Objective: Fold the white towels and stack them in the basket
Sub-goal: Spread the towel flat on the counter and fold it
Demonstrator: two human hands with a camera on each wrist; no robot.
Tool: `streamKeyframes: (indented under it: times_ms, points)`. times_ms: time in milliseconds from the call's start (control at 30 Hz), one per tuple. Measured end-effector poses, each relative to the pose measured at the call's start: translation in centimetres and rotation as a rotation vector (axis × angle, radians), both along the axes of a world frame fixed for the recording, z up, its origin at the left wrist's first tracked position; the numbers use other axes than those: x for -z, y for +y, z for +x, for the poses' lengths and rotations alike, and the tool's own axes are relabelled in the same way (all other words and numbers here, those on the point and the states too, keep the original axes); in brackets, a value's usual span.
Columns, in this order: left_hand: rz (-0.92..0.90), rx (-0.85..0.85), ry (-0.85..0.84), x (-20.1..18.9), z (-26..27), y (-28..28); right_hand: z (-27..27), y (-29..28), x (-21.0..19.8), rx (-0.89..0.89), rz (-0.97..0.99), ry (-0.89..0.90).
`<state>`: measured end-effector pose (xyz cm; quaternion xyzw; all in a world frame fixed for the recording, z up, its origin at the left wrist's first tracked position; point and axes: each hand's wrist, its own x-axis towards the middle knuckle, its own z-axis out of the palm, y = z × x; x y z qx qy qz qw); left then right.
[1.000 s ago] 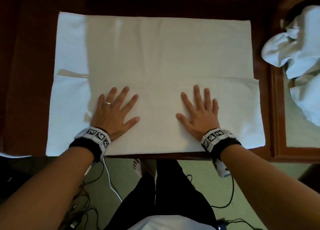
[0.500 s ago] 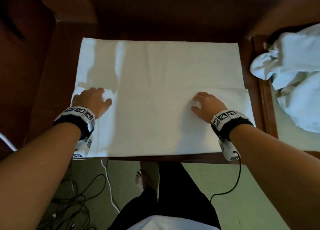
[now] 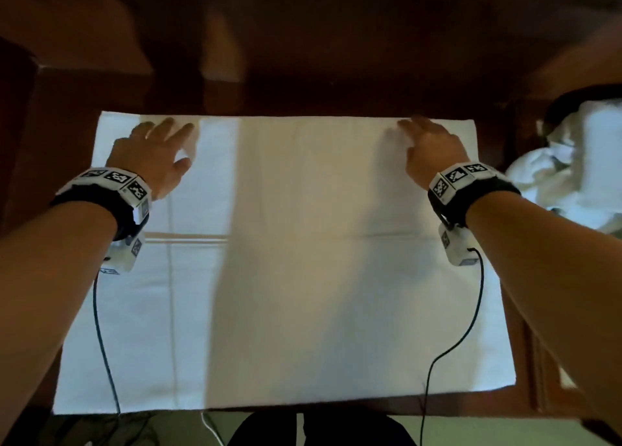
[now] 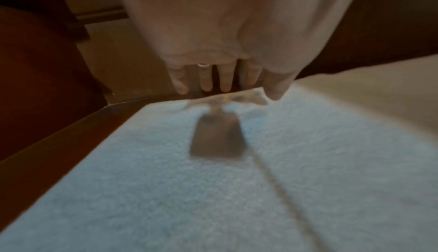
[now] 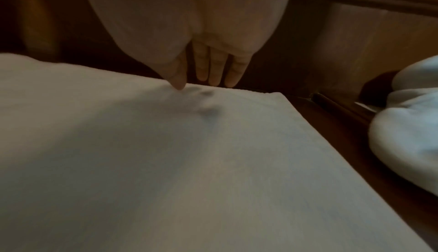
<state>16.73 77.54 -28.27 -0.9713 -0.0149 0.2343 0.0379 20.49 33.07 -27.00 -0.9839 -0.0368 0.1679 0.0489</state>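
A white towel point(image 3: 296, 260) lies flat across the dark wooden table point(image 3: 303, 99), with a fold line running across its middle. Both hands reach to its far edge. My left hand point(image 3: 168, 142) is at the far left corner; in the left wrist view its fingers point(image 4: 225, 79) hang straight past the edge and the thumb tip touches the towel point(image 4: 237, 190). My right hand point(image 3: 417, 136) is at the far right part of the edge. There its fingers point(image 5: 213, 68) point straight down behind the towel point(image 5: 166, 162) with the thumb on top. Neither hand clearly pinches the cloth.
A crumpled heap of white towels point(image 3: 579, 163) lies to the right, beyond the table's edge, also seen as a white heap point(image 5: 412, 124) in the right wrist view. Wrist-camera cables point(image 3: 101, 328) trail over the towel's near half. Green floor shows below the near edge.
Both hands left the near half of the towel, where they lay flat, and moved forward to its far edge. The head view has come closer over the table.
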Motion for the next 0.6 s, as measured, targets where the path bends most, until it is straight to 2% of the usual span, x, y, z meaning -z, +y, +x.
streamKeyframes:
  times_ms: [67,233,300,400,467,600]
  points:
    - [0.037,0.013,0.021,1.5,0.8,0.3,1.2,-0.7,1.1,-0.042,-0.070,0.025]
    - [0.004,0.041,-0.299,2.3,1.3,-1.8,1.0,-1.9,3.5,-0.030,-0.053,-0.168]
    - [0.046,0.102,-0.344,1.6,2.1,-2.6,1.2,-2.1,3.5,0.012,-0.045,-0.161]
    - [0.077,0.159,-0.366,-0.7,3.3,-3.6,1.8,-2.5,2.0,0.017,-0.013,-0.171]
    - [0.019,0.160,-0.384,-2.5,3.7,-3.9,1.8,-2.7,0.1,0.018,0.038,-0.205]
    - [-0.210,-0.027,-0.321,-6.8,3.9,-3.4,1.0,-3.2,-4.5,0.156,0.229,-0.264]
